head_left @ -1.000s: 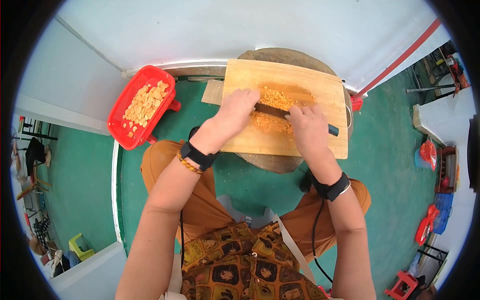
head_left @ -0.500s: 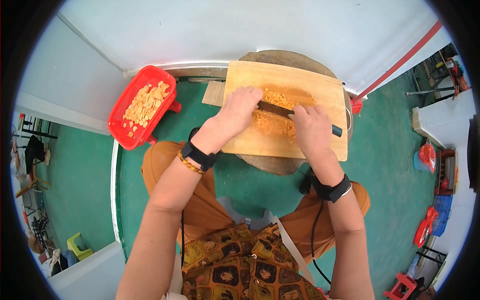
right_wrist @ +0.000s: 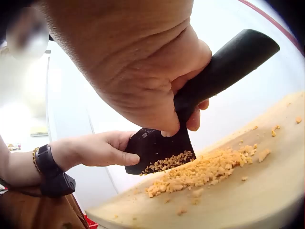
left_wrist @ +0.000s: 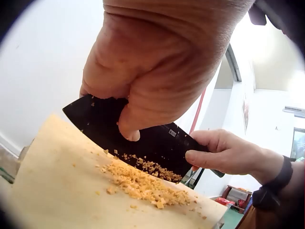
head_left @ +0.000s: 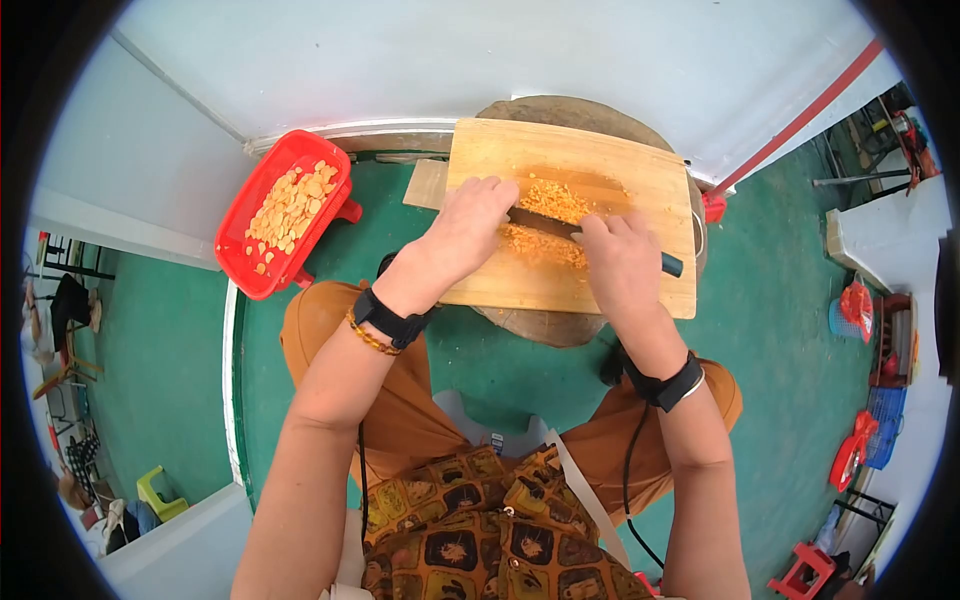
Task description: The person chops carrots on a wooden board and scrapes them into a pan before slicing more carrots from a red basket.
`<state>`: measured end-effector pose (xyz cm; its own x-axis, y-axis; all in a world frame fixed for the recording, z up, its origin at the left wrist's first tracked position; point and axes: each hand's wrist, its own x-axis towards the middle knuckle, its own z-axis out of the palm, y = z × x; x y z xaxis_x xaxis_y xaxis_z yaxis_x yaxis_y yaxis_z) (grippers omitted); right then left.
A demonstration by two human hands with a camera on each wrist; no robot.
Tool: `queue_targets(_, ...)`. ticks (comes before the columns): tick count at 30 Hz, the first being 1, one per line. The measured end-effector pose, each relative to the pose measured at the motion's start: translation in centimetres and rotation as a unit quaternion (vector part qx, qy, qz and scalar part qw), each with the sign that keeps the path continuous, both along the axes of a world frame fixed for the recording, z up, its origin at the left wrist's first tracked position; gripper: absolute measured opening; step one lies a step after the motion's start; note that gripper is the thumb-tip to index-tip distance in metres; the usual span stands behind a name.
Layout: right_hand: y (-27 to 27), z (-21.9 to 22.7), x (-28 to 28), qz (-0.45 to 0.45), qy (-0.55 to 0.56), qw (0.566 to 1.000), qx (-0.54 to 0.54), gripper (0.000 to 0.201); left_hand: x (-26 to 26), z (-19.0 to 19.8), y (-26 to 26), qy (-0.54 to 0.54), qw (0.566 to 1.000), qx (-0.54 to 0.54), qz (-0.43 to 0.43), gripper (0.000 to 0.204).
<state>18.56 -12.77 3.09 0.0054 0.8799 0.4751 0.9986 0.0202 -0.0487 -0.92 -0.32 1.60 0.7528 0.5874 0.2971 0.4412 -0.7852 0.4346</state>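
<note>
A black-bladed cleaver [left_wrist: 147, 143] stands edge-down over the wooden cutting board [head_left: 480, 150], among finely chopped orange-yellow bits [right_wrist: 200, 174]. My left hand [head_left: 470, 225] pinches the far end of the blade along its spine, thumb on the near face in the left wrist view. My right hand [head_left: 622, 255] grips the cleaver where the black handle [right_wrist: 233, 59] meets the blade, its thumb against the blade. The handle's butt sticks out past the right hand. Crumbs cling to the lower part of the blade. Chopped bits lie on both sides of it in the head view.
The board rests on a round wooden stump [head_left: 545, 325] by a white wall. On the left, a red tray [head_left: 232, 245] holds flat pale-orange slices. My knees flank the stump. Baskets [head_left: 885, 420] and a red stool [head_left: 803, 572] stand far right.
The cleaver and both hands shifted slightly right by half a second ago, then back left now. Both hands keep their hold throughout.
</note>
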Motion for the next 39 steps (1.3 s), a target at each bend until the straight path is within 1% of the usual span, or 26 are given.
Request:
queue_targets(2,0.2,-1.6,0.0,-0.005,-0.005,1.0,-0.014,0.015,0.3,-1.5,0.2,0.042,0.999,-0.029,0.013,0.017)
queue_targets(5,0.2,-0.6,0.3,-0.006,0.01,1.0,-0.018,0.016,0.3,-1.2,0.1,-0.001,1.0,-0.013,0.005,0.017)
queue_targets(8,0.1,0.3,0.2,-0.003,0.008,1.0,0.011,0.016,0.2,-0.3,0.0,-0.01,1.0,0.013,-0.002,0.018)
queue_targets(11,0.0,-0.8,0.2,-0.002,-0.005,1.0,-0.013,0.016,0.5,-2.1,0.5,0.022,1.0,-0.003,0.001,0.019)
queue_targets(14,0.3,-0.7,0.3,-0.013,-0.002,1.0,-0.015,0.016,0.6,-1.8,0.6,-0.006,1.0,-0.004,-0.003,0.019)
queue_targets(17,0.2,0.2,0.2,-0.024,0.004,1.0,-0.011,0.016,0.6,-0.9,0.8,-0.054,0.998,0.036,-0.024,0.02)
queue_targets(20,0.3,-1.2,0.7,-0.003,0.002,1.0,-0.012,0.016,0.7,-2.4,0.8,-0.014,1.0,0.014,-0.016,0.019)
queue_targets(23,0.4,-1.1,0.7,-0.013,0.004,1.0,-0.021,0.015,0.8,-1.9,0.7,-0.032,0.999,0.01,-0.012,0.018)
queue_targets(26,0.3,-0.1,0.6,-0.023,0.009,1.0,-0.003,0.015,0.8,-0.4,0.4,-0.046,0.999,0.028,-0.01,0.017)
queue_targets(29,0.3,-0.4,0.7,-0.014,-0.001,1.0,-0.002,0.015,0.8,-0.9,0.6,-0.02,1.0,0.023,-0.008,0.017)
queue_targets(32,0.5,-1.5,0.9,-0.014,0.005,1.0,-0.025,0.014,1.1,-1.9,0.7,-0.028,1.0,0.006,-0.004,0.016)
queue_targets(35,0.5,0.0,0.7,-0.03,0.008,0.999,-0.012,0.014,1.0,-1.1,1.0,-0.039,0.999,0.016,-0.015,0.017)
queue_targets(39,0.7,-0.3,1.0,-0.02,0.0,1.0,-0.023,0.015,1.3,-1.2,0.9,-0.025,1.0,0.014,-0.002,0.018)
